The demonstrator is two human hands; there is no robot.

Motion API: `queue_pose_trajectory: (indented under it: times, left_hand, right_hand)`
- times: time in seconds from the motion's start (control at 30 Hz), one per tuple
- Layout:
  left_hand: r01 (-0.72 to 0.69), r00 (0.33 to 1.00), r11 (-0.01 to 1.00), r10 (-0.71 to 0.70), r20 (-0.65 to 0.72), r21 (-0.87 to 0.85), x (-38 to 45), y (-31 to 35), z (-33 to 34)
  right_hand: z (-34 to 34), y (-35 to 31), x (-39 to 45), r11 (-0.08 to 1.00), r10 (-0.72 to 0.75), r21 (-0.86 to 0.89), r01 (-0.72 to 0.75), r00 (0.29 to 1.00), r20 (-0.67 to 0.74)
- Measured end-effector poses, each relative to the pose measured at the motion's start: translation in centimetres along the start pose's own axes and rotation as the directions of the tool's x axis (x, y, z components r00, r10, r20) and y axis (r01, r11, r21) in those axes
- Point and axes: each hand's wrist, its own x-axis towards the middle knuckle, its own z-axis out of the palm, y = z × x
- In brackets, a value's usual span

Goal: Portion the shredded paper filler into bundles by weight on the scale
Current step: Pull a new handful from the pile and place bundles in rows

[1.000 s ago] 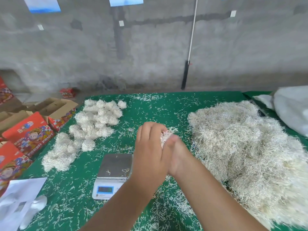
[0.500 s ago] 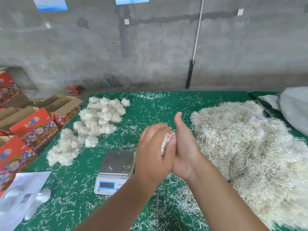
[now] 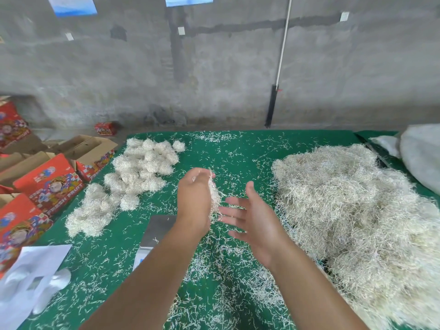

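My left hand point(image 3: 196, 198) holds a small bundle of pale shredded paper point(image 3: 214, 198) in its curled fingers, raised over the green table. My right hand point(image 3: 252, 216) is just to the right of it, fingers spread and straight, holding nothing. The silver-topped scale point(image 3: 158, 228) sits below my left forearm, which hides part of it and its display. A large loose heap of shredded paper point(image 3: 357, 215) lies at the right. Several rounded bundles point(image 3: 133, 172) are grouped at the left rear.
Stray paper shreds cover the green table cloth point(image 3: 233, 148). Red printed cartons and open cardboard boxes point(image 3: 47, 184) stand left of the table. White paper sheets point(image 3: 31, 277) lie at the front left. A white plastic bag point(image 3: 421, 153) is at the right rear.
My hands were pressed together around the shredded paper; now they have parted. The left keeps the bundle and the right has opened and drawn off to the right.
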Motion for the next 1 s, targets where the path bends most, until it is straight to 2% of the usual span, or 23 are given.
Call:
queue_pose_trajectory:
  times: [0.07,0.1,0.17,0.2,0.23,0.27,0.3,0.33,0.37,0.4,0.43,0.5,0.6,0.67,0.7,0.73,0.77,0.8,0.83,0.9,0.97,1.0]
  left_hand:
    - [0.149,0.989,0.969,-0.147,0.024,-0.195,0.7,-0.1,0.0]
    - [0.222,0.975,0.923,-0.213,0.062,-0.313,1.0,-0.2,0.1]
    - [0.391,0.92,0.801,-0.32,0.229,-0.454,0.3,0.1,0.6]
    - [0.471,0.88,0.739,-0.358,0.31,-0.482,-0.4,0.3,1.0]
    - [0.512,0.852,0.696,-0.339,0.399,-0.503,-1.7,0.7,1.7]
    - [0.479,0.858,0.744,-0.285,0.427,-0.465,-2.7,1.7,1.7]
    - [0.442,0.89,0.727,-0.278,0.363,-0.526,-2.8,1.9,1.6]
    - [0.372,0.91,0.815,-0.228,0.345,-0.444,-3.3,2.3,1.7]
    - [0.281,0.952,0.914,-0.226,0.207,-0.293,-2.7,2.1,1.8]
    - [0.314,0.935,0.912,-0.249,0.252,-0.265,-3.3,1.5,2.5]
    - [0.419,0.897,0.839,-0.324,0.299,-0.347,-3.0,2.2,2.1]
    - [0.351,0.921,0.875,-0.259,0.292,-0.332,-3.1,3.4,2.2]
    - [0.338,0.931,0.89,-0.268,0.247,-0.308,-3.1,4.4,2.2]
    - [0.255,0.951,0.919,-0.182,0.252,-0.301,-3.2,5.5,2.5]
    - [0.163,0.963,0.957,-0.101,0.251,-0.241,-3.2,6.1,2.6]
    - [0.006,0.974,0.992,0.023,0.226,-0.127,-3.1,6.6,2.8]
    - [-0.19,0.96,0.981,0.18,0.213,0.03,-2.7,6.8,2.9]
    - [-0.366,0.919,0.913,0.324,0.224,0.18,-2.3,6.7,2.9]
    - [-0.484,0.87,0.825,0.419,0.258,0.292,-2.0,6.8,2.8]
    - [-0.669,0.741,0.581,0.568,0.358,0.464,-2.1,6.9,2.3]
    - [-0.755,0.615,0.319,0.645,0.453,0.572,-2.3,6.6,2.0]
    - [-0.765,0.588,0.26,0.657,0.472,0.59,-2.4,6.6,1.7]
  right_hand:
    - [-0.3,-0.1,-0.4,0.968,-0.188,-0.186,0.171,0.979,-0.079]
    - [-0.3,-0.1,-0.3,0.92,-0.314,-0.278,0.276,0.944,-0.101]
    - [0.1,-0.2,-0.5,0.778,-0.54,-0.407,0.479,0.84,-0.042]
    - [0.4,-0.2,-0.5,0.709,-0.608,-0.44,0.551,0.794,0.013]
    - [0.8,-0.4,-0.5,0.636,-0.657,-0.481,0.603,0.75,0.072]
    - [1.3,-0.6,-0.5,0.541,-0.703,-0.543,0.642,0.7,0.126]
    - [1.6,-0.7,-0.3,0.474,-0.732,-0.584,0.659,0.663,0.155]
    - [1.9,-0.8,-0.1,0.472,-0.745,-0.582,0.663,0.653,0.14]
    - [2.1,-1.0,0.1,0.518,-0.74,-0.539,0.665,0.664,0.107]
    - [2.4,-1.3,0.1,0.561,-0.74,-0.489,0.668,0.67,0.066]
    - [2.6,-1.5,0.2,0.589,-0.742,-0.446,0.674,0.67,0.033]
    - [3.4,-2.1,0.1,0.639,-0.735,-0.363,0.678,0.677,-0.029]
    - [4.7,-3.9,-0.1,0.728,-0.675,-0.259,0.634,0.728,-0.116]
    - [5.1,-5.6,-0.1,0.762,-0.64,-0.253,0.596,0.752,-0.155]
    - [5.3,-6.5,0.0,0.789,-0.608,-0.228,0.57,0.777,-0.16]
    - [5.5,-7.4,0.1,0.823,-0.566,-0.172,0.542,0.809,-0.157]
    - [5.6,-8.2,0.2,0.864,-0.503,-0.094,0.494,0.852,-0.143]
    - [5.6,-9.1,0.3,0.901,-0.431,0.005,0.434,0.895,-0.119]
    - [5.5,-10.0,0.5,0.923,-0.363,0.102,0.371,0.927,-0.09]
    - [4.7,-11.6,1.1,0.947,-0.269,0.174,0.272,0.962,-0.043]
    - [4.0,-13.0,1.2,0.953,-0.226,0.213,0.216,0.974,0.027]
    - [4.0,-13.4,1.1,0.957,-0.187,0.235,0.172,0.981,0.043]
